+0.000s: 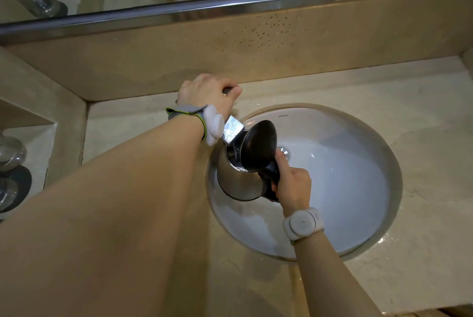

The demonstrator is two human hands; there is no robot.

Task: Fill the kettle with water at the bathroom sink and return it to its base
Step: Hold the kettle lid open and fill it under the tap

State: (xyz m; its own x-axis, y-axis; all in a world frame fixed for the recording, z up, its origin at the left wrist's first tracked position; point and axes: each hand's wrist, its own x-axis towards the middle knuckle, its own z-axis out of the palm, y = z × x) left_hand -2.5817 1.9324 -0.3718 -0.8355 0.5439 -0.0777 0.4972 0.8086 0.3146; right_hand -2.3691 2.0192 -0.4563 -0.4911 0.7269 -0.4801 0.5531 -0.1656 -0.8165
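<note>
- right hand (291,186) closed around handle (271,178) of kettle (238,181), held over sink (345,188)
- lid (258,147) flipped open, just above the grip
- left hand (207,93) clasps tap lever; spout (233,129) over kettle mouth, left of the grip

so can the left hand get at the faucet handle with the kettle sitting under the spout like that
Probably yes: the left hand already seems closed on the faucet handle behind the spout. The kettle, held by the right hand, sits lower, over the sink, clear of that reach.
</note>
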